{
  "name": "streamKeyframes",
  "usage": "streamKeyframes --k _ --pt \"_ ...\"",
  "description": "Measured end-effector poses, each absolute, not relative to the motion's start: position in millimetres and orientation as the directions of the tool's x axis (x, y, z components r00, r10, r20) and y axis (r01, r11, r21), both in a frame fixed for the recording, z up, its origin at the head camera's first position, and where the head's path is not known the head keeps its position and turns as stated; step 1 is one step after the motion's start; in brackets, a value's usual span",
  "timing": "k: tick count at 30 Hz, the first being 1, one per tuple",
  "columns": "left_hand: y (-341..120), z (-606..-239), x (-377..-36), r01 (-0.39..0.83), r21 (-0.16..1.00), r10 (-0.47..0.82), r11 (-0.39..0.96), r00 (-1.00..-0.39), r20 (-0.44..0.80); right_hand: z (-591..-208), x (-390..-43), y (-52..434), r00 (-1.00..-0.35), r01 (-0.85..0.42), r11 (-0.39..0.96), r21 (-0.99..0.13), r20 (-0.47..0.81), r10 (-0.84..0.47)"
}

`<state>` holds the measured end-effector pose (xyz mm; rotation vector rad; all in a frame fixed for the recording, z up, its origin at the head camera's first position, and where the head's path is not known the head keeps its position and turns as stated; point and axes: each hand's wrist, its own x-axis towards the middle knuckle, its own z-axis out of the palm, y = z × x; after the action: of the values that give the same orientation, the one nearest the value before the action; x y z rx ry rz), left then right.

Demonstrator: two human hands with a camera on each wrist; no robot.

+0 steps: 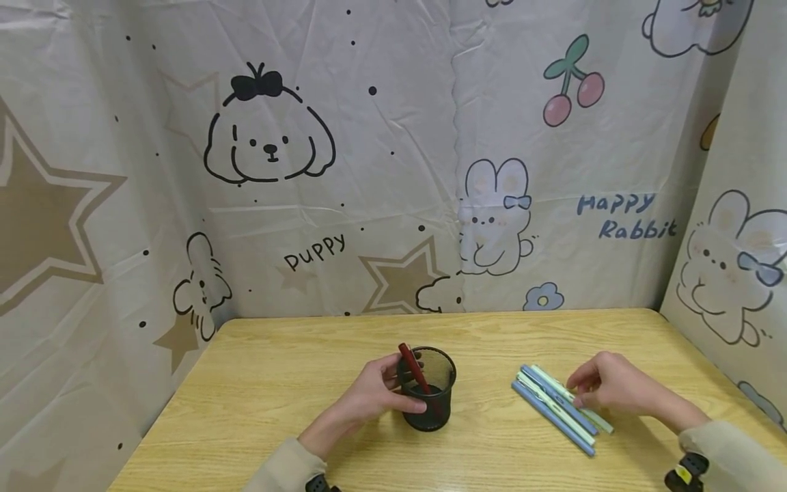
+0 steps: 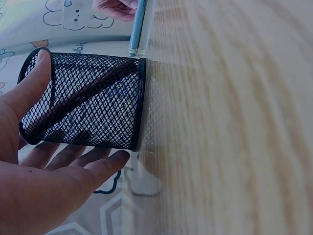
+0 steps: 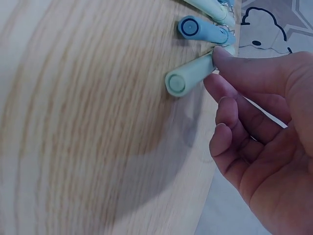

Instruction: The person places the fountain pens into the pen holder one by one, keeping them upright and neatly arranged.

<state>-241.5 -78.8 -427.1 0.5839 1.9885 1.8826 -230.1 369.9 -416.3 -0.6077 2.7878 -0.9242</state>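
Fingers of the left hand [image 1: 375, 395] curl around the black wire-mesh pen cup [image 1: 427, 396], thumb along its near wall up toward the rim and the other fingers wrapped round the far side, as the left wrist view shows through the mesh. The cup stands upright on the pale wooden table [image 1: 277, 383]. Inside it leans one dark red pen [image 1: 413, 367], its lower end on the cup's floor and its upper end poking out past the rim, just beside the left thumb; nothing else shows through the mesh.

Well apart from that hand, the right hand [image 1: 609, 389] rests over a small row of pastel pens [image 1: 556, 406], blue and pale green, lying side by side on the table. Its fingers are bent, and in the right wrist view the index fingertip [image 3: 222, 56] presses on the pale green capped pen [image 3: 190, 76] closest to the palm; whether the thumb closes on it from the other side cannot be told. A blue capped pen [image 3: 203, 30] lies just beyond that fingertip, untouched.

Cartoon-printed cloth [image 1: 393, 157] hangs behind the table.
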Motion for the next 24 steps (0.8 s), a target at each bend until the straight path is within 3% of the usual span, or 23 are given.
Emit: streamKeyframes --k 24 --pt "-78.1 -426.7 -240.6 0.057 0.997 0.507 0.046 -0.862 0.026 -419.9 -233.4 374.3 -0.907 -0.364 0.756 -0.544 0.023 -0.420"
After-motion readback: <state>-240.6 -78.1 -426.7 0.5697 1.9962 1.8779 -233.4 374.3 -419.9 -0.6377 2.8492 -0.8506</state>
